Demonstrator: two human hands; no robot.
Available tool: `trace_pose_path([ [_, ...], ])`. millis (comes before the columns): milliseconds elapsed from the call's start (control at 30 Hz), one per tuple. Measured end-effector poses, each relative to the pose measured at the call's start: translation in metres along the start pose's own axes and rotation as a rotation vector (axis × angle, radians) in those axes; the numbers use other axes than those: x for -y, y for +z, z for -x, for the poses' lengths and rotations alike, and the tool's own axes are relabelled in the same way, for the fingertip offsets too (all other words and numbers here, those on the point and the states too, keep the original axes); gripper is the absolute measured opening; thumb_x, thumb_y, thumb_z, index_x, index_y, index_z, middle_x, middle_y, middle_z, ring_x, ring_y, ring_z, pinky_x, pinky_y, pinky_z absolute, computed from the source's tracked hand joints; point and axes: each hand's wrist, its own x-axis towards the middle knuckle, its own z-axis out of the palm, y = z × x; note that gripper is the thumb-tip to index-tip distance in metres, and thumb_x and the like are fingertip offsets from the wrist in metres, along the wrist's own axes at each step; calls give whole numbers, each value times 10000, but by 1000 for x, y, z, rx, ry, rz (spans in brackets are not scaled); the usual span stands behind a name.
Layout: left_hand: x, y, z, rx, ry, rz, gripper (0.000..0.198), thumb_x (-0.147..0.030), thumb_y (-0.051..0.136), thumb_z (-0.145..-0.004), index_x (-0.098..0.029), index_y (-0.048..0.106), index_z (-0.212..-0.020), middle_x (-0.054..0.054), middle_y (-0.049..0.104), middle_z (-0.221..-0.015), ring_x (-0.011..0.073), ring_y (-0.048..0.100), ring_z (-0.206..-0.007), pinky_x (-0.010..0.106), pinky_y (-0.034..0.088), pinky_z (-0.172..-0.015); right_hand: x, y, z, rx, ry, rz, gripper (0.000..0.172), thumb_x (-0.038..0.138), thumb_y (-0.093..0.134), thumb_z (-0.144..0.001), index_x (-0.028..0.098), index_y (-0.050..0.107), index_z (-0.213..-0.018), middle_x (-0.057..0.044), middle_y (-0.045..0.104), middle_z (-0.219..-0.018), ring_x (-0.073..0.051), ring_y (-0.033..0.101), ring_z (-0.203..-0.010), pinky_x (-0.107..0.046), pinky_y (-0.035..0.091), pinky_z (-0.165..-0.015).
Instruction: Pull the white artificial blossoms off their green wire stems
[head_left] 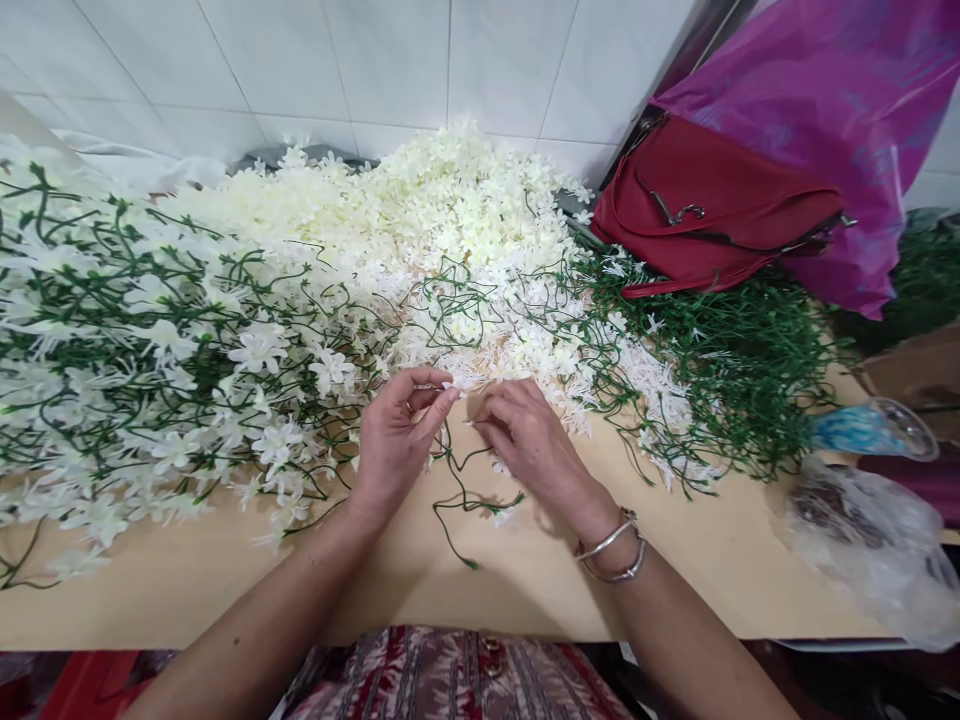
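My left hand (401, 435) pinches a small white flower piece (451, 388) between thumb and forefinger. Just to its right, my right hand (525, 440) has its fingers pressed together, with a tiny pale tip showing at them; the rest of what it holds is hidden. A green stem (461, 500) with thin curled branches lies on the table below and between the hands. Beyond them spreads a heap of loose white blossoms (465, 200). Finished-looking white flowers on green stems (259, 350) are piled to the left of my left hand.
Green stems (750, 370) lie heaped at the right, below a red bag (720, 200) and a purple plastic bag (847, 130). A blue-patterned cup (874, 430) lies on its side near a clear plastic bag (870, 550). The wooden table (480, 600) ends before my body; a tiled wall stands behind.
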Motion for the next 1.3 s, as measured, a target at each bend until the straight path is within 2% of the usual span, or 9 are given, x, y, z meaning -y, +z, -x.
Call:
trace_pose_path([
  [100, -3, 2, 0, 6, -35, 21, 235, -394, 771, -911, -194, 714, -1019, 5, 708, -832, 106, 629, -655, 192, 443, -568, 4, -4, 0, -158, 65, -204, 146, 136, 644, -974, 252, 679, -890, -41, 706, -944, -234, 626, -931, -412, 485, -878],
  [200, -7, 3, 1, 42, -60, 54, 230, -398, 765, -916, -196, 714, -1012, -15, 677, -781, 89, 546, -587, 190, 395, -517, 13, -4, 1, -272, 138, -417, 97, 208, 711, -951, 256, 699, -868, -16, 712, -893, -210, 646, -879, -375, 492, -838],
  [433, -9, 4, 4, 127, -30, 39, 189, -369, 758, -920, -197, 744, -996, 6, 726, -833, 97, 561, -603, 200, 413, -528, 19, 4, -1, -292, 352, -578, 58, 238, 752, -865, 229, 721, -816, -11, 729, -802, -176, 602, -753, -333, 473, -740],
  [667, -7, 6, 4, 205, -2, 54, 182, -362, 772, -912, -203, 796, -997, 44, 801, -961, 170, 724, -860, 268, 576, -802, 19, 5, -1, -277, 437, -670, 101, 255, 745, -819, 221, 660, -776, 18, 647, -720, -136, 544, -640, -283, 448, -613],
  [867, -2, 6, 3, 255, 7, 82, 189, -370, 777, -917, -217, 819, -1020, 61, 830, -1009, 208, 761, -941, 331, 601, -896, 16, 9, -1, -305, 476, -837, 324, 253, 790, -798, 231, 631, -1080, 45, 636, -756, -139, 573, -683, -276, 471, -652],
  [933, -1, 5, 3, 271, 24, 52, 192, -366, 758, -935, -218, 816, -1041, 65, 827, -1021, 210, 762, -956, 333, 598, -902, 15, 9, -1, -294, 453, -815, 285, 252, 780, -817, 225, 679, -1082, 33, 650, -765, -146, 585, -704, -288, 479, -678],
  [1067, -8, 1, 1, 338, 53, 20, 217, -348, 688, -984, -211, 779, -1125, 82, 813, -1096, 218, 766, -1032, 350, 595, -957, 12, 7, -1, -319, 394, -724, 58, 261, 750, -869, 227, 749, -916, -23, 741, -858, -180, 648, -795, -332, 512, -773],
  [1200, -29, -7, 0, 258, 164, -112, 207, -318, 660, -1004, -217, 737, -1168, 105, 764, -1276, 237, 726, -1192, 386, 557, -1073, 5, 4, 0, -394, 367, -653, 44, 272, 762, -877, 236, 739, -872, -12, 724, -836, -188, 634, -801, -336, 507, -790],
  [1300, -48, -14, 2, 158, 326, -286, 157, -279, 645, -1014, -232, 726, -1140, 90, 763, -1287, 236, 719, -1206, 405, 539, -1104, 3, 2, 0, -407, 351, -651, 49, 273, 756, -883, 237, 724, -873, -14, 709, -870, -185, 627, -828, -334, 505, -812],
])
